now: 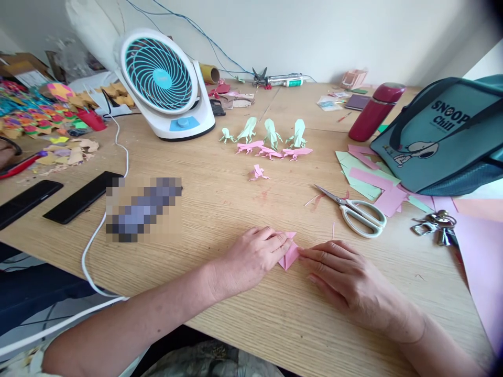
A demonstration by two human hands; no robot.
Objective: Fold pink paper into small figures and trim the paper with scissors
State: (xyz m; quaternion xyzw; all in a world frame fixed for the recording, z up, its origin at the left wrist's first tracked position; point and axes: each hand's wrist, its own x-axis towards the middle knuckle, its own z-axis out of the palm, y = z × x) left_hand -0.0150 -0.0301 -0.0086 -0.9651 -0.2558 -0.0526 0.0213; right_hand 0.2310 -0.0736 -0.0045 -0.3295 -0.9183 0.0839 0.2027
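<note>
A small folded pink paper [290,255] lies on the wooden table [220,209] near its front edge. My left hand [251,259] rests flat on the paper's left part, fingers stretched over it. My right hand [346,280] lies flat just right of it, its fingertips touching the paper's right edge. Both hands press down with fingers extended. Farther back stand several finished folded figures: green ones [271,132], pink ones [273,151] in a row, and one lone pink figure [258,173].
White-handled scissors [359,212] lie right of centre, beside pink and green paper scraps [371,180]. A desk fan [165,84], red bottle [375,111], Snoopy bag [440,136], keys [436,225], two dark phones [80,196] and a white cable [98,230] surround the work spot.
</note>
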